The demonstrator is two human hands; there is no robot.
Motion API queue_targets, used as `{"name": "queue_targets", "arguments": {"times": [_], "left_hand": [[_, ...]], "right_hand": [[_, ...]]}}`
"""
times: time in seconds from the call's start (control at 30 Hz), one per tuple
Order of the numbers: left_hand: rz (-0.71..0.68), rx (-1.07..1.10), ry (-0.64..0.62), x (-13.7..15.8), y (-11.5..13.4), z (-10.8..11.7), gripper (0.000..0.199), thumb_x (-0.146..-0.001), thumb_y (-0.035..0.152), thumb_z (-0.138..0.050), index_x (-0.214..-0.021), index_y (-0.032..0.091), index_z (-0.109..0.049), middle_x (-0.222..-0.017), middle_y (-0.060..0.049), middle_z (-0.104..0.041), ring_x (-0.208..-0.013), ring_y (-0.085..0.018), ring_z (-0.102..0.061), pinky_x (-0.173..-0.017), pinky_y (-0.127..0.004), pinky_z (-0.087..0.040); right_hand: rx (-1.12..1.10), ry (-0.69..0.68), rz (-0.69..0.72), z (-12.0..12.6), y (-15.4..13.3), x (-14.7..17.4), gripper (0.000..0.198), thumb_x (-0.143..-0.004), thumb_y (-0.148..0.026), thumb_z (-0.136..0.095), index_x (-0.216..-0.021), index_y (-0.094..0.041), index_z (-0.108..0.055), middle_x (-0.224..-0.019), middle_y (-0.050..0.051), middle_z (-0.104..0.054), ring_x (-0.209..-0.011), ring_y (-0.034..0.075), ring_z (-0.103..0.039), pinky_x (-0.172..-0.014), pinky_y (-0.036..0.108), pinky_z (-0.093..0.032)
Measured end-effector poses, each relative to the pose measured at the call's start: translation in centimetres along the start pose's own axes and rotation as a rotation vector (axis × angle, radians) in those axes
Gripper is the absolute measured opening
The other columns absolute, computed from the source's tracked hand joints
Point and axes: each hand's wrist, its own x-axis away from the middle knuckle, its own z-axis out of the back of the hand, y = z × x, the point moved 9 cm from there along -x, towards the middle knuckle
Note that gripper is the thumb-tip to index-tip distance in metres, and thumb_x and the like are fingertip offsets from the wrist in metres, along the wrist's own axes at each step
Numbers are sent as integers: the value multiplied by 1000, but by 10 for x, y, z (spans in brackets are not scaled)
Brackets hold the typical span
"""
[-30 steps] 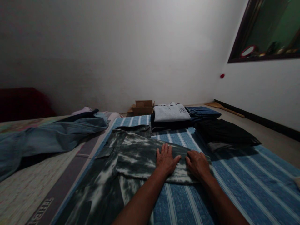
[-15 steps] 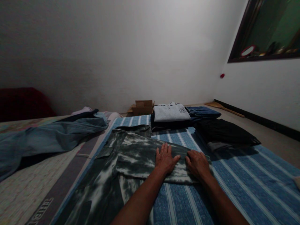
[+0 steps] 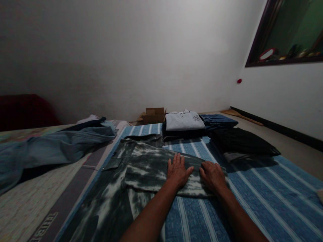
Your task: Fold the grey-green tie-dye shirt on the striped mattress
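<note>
Dark green and white tie-dye trousers (image 3: 148,168) lie on a blue striped sheet, one leg folded across to the right over it. My left hand (image 3: 178,171) rests flat on that leg with its fingers spread and the thumb pointing right. At the leg's far right end is my right hand (image 3: 214,174), its fingers bent and closed on the cloth near the hem; the fingertips are partly hidden. A waistband and a flap pocket (image 3: 112,163) show toward the left.
Behind the trousers sits a folded grey top (image 3: 185,121) on a dark pile, beside folded blue jeans (image 3: 218,121). Folded black clothing (image 3: 244,143) lies at right. Loose light-blue jeans (image 3: 63,144) spread over the left bedding. A cardboard box (image 3: 153,116) stands by the wall.
</note>
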Motion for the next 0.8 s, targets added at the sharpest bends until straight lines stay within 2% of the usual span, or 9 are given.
{"name": "queue_targets", "arguments": {"times": [0.13, 0.33, 0.8], "left_hand": [[26, 7, -8, 0, -1, 2, 81, -89, 68, -17, -146, 12, -31, -155, -13, -19, -144, -26, -11, -115, -51, -10], [82, -5, -2, -1, -6, 1, 83, -89, 67, -15, -146, 8, -28, -155, -14, -18, -144, -28, -10, -115, -50, -11], [119, -1, -1, -1, -8, 4, 82, -89, 65, -18, -146, 6, -29, -155, -15, -19, -144, -28, -11, -115, -48, -11]], "right_hand": [[-4, 26, -1, 3, -1, 1, 20, -90, -25, -45, -89, -18, -63, -96, 7, -66, -97, 21, -58, -92, 34, -29], [-11, -6, -13, -1, 1, 0, 19, -89, -26, -46, -90, -18, -64, -97, 7, -66, -98, 21, -58, -92, 34, -29], [5, -15, -5, -2, 2, -2, 18, -89, -27, -45, -86, -19, -61, -93, 5, -66, -95, 21, -57, -88, 33, -30]]}}
